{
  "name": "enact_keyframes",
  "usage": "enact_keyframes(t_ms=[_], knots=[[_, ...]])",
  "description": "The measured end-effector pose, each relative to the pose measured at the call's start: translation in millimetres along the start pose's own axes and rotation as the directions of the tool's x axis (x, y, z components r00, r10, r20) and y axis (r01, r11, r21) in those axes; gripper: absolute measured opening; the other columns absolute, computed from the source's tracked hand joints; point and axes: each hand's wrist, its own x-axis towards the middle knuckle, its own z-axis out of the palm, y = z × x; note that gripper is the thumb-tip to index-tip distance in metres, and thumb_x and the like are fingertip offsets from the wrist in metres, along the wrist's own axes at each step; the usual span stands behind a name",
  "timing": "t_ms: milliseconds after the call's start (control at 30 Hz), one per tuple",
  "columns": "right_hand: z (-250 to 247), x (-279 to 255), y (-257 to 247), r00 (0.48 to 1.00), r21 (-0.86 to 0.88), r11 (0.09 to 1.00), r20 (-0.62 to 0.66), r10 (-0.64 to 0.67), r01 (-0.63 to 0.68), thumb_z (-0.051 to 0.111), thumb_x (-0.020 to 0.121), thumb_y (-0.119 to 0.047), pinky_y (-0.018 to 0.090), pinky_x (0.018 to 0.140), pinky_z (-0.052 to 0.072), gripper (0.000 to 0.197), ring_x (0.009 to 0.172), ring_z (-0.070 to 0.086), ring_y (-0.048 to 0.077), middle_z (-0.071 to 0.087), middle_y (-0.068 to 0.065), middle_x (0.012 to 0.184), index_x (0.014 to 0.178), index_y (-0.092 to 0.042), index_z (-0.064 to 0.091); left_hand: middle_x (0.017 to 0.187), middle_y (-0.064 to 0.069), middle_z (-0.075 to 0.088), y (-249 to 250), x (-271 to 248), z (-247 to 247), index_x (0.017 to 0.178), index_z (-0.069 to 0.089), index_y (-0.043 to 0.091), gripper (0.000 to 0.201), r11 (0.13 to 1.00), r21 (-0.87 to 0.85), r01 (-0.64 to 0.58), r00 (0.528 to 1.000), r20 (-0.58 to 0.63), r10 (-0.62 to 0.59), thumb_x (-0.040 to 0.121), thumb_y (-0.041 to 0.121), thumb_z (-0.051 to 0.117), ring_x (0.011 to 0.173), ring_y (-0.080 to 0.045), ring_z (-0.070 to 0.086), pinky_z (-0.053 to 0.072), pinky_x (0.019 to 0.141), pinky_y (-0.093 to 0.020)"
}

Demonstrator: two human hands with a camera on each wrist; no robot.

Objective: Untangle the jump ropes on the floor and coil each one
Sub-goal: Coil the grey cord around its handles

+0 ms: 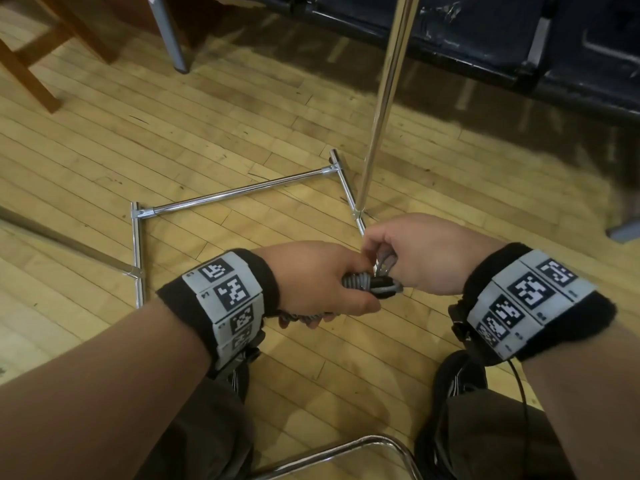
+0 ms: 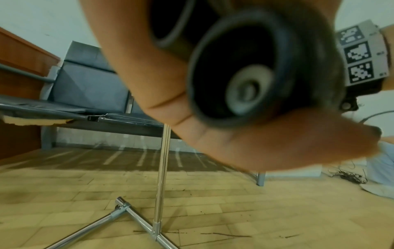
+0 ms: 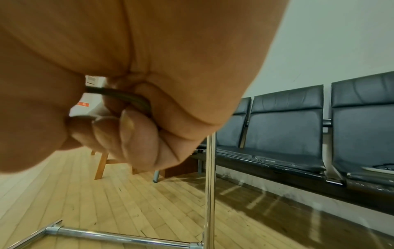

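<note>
A grey jump rope is wound round its black handles into a tight bundle (image 1: 372, 283) held above the wooden floor. My left hand (image 1: 322, 282) grips this bundle, fingers curled under it. In the left wrist view the round black end of a handle (image 2: 251, 70) with a grey core fills the palm. My right hand (image 1: 398, 258) pinches a grey loop of the rope (image 1: 382, 263) at the bundle's right end. The right wrist view shows my curled fingers (image 3: 127, 131) closed on a thin dark cord (image 3: 119, 94). No other rope shows on the floor.
A chrome rack base (image 1: 239, 192) lies on the floor ahead, its upright pole (image 1: 384, 102) rising just beyond my right hand. Dark bench seats (image 1: 519, 43) line the back, a wooden stool leg (image 1: 31, 77) stands far left, and a chrome chair tube (image 1: 346, 448) curves between my knees.
</note>
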Motion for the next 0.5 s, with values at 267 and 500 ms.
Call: enact_keyframes(t_ms=[267,500], knots=[[-12.8,-9.5,8.6,1.000,0.299,0.954,-0.015,-0.027,0.030,0.071,0.088,-0.007,0.018,0.064,0.054,0.026,0.073,0.069,0.002,0.073,-0.009,0.088,0.099,-0.031,0.070,0.075,0.010,0.064,-4.1,5.8,6.2,0.101,0.061,0.037,0.025,0.918,0.394,0.037,0.981,-0.191,0.043,0.096,0.061,0.056,0.066,-0.005,0.059,0.041,0.057,-0.027],[-18.2,-9.2,16.0,0.988,0.717,0.681,-0.130,-0.078,0.148,0.068,0.090,0.004,0.025,0.068,0.060,0.028,0.078,0.073,0.023,0.069,0.019,0.100,0.117,-0.005,0.069,0.078,0.006,0.072,-7.2,4.9,-0.4,0.101,0.060,0.045,0.014,0.991,0.131,-0.003,0.973,-0.228,0.034,0.096,0.058,0.059,0.063,-0.010,0.069,0.063,0.060,-0.042]])
